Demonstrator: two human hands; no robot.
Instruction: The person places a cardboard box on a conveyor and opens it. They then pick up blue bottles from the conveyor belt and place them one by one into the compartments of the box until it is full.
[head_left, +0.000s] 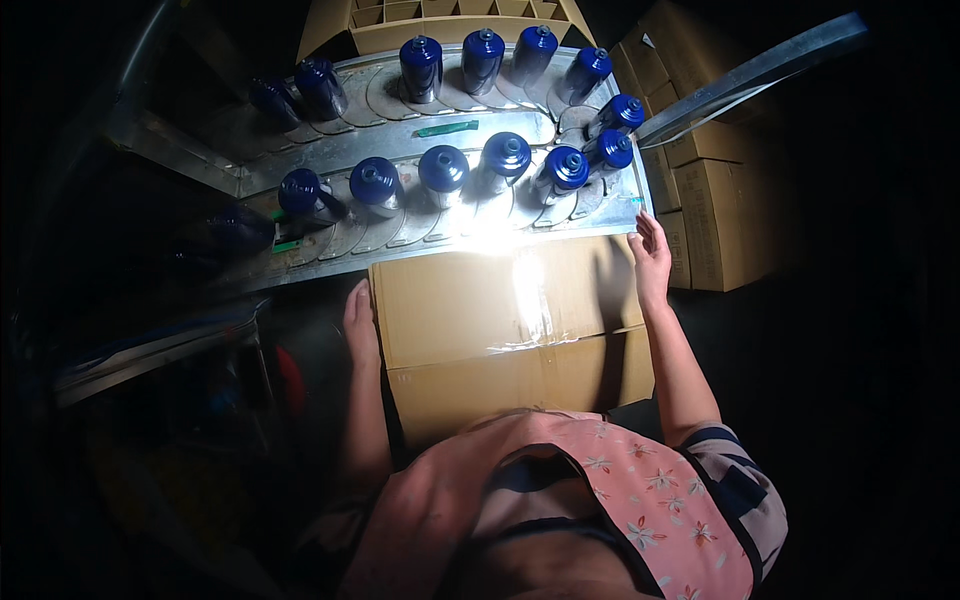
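A large taped cardboard box point(450, 320) lies in front of my body, its top flaps closed with clear shiny tape. My left hand point(359, 308) rests along the box's left edge, fingers stretched out. At the far right corner, my right hand point(649, 243) lies against the box's side with its fingers extended. Neither hand wraps around anything. Just beyond the box runs a looped metal conveyor point(400, 140) carrying several shiny dark blue bottles point(444, 168) with narrow necks, standing upright in two rows.
An open carton with dividers point(420, 38) stands behind the conveyor. Stacked cardboard boxes point(720, 215) are at the right, below a slanted metal bar point(760, 75). A green strip point(446, 129) lies on the conveyor's middle plate. The left side is mostly dark.
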